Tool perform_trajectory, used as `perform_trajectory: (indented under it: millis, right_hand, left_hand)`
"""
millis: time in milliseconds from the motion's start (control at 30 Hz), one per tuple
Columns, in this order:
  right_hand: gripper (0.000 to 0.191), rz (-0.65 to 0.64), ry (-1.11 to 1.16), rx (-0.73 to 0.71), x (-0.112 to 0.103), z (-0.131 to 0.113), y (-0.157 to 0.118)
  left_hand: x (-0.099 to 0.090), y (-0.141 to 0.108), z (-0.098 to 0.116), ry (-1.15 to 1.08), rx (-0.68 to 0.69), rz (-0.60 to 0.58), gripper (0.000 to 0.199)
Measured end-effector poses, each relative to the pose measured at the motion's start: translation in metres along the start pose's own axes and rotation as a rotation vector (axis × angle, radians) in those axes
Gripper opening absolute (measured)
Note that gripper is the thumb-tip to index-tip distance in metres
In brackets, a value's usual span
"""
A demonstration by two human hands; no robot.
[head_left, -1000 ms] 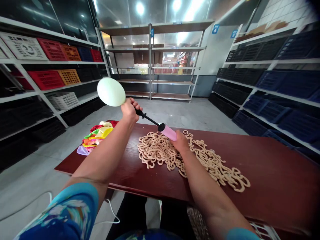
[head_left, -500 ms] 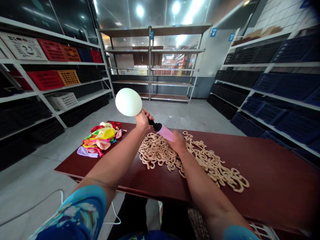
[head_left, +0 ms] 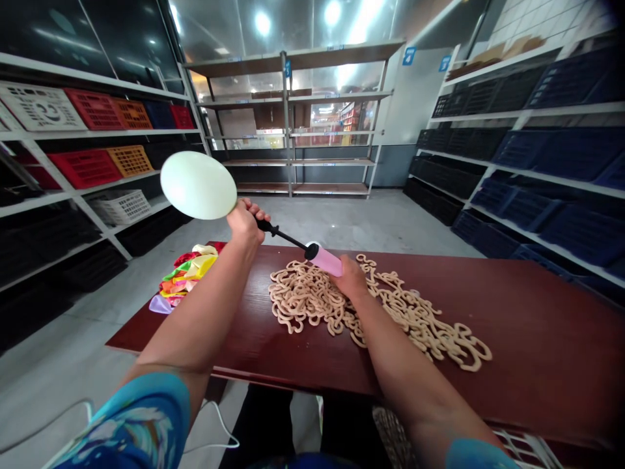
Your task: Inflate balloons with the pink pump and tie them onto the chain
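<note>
Gripping pump handle (head_left: pixel 266 227), left hand (head_left: pixel 245 223); pink barrel (head_left: pixel 326 260), right hand (head_left: pixel 351 279). Crates (head_left: pixel 84 169): contents unclear.

We note: smooth, pale-green, egg-shaped rubber balloon (head_left: pixel 198 185), left; smooth pink-and-black tubular plastic pump (head_left: pixel 326 260); glossy dark-red wood-look table (head_left: pixel 532 326), near; matt beige curled pieces (head_left: pixel 305 296).

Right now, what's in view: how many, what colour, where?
Table: one, dark red, in front
Balloon: one, pale green, upper left
Hand pump: one, pink and black, above table
Limp balloons: many, mixed, table's left
Curled pieces: many, tan, table's middle
Racks: three, pale, left, back, right
Crates: many, mixed, side racks
Signs: at least three, blue, back
Cable: count unclear, white, floor
Sleeves: two, blue, below
Legs: two, black, below
Left grip: one, bare, on pump's black end
Right grip: one, bare, on pump's barrel
</note>
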State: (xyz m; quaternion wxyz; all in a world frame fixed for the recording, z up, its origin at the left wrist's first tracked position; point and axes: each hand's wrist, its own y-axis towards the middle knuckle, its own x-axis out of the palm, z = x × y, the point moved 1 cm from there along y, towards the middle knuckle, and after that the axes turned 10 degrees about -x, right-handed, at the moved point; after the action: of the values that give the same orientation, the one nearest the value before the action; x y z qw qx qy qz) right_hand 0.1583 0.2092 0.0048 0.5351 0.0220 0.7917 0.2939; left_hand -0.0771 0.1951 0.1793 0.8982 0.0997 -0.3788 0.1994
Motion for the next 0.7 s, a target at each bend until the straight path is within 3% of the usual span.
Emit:
perform_trajectory:
  millis: [233,367,533,700]
  right_hand:
    - [0.034,-0.026,-0.048,-0.031,-0.001,-0.004,-0.002]
    - [0.036,-0.006,-0.045,-0.055,-0.002,-0.006,-0.002]
    - [0.032,0.023,-0.044,-0.088,-0.006,-0.006,0.0]
    - [0.032,0.042,-0.052,-0.064,-0.011,-0.001,0.0]
  left_hand:
    - [-0.003,-0.017,-0.075,-0.022,-0.107,0.007,0.016]
    - [-0.005,-0.027,-0.093,-0.036,-0.153,0.029,0.016]
    - [-0.008,-0.021,-0.072,-0.032,-0.156,0.043,0.016]
    - [-0.015,-0.001,-0.011,-0.023,-0.095,0.048,0.015]
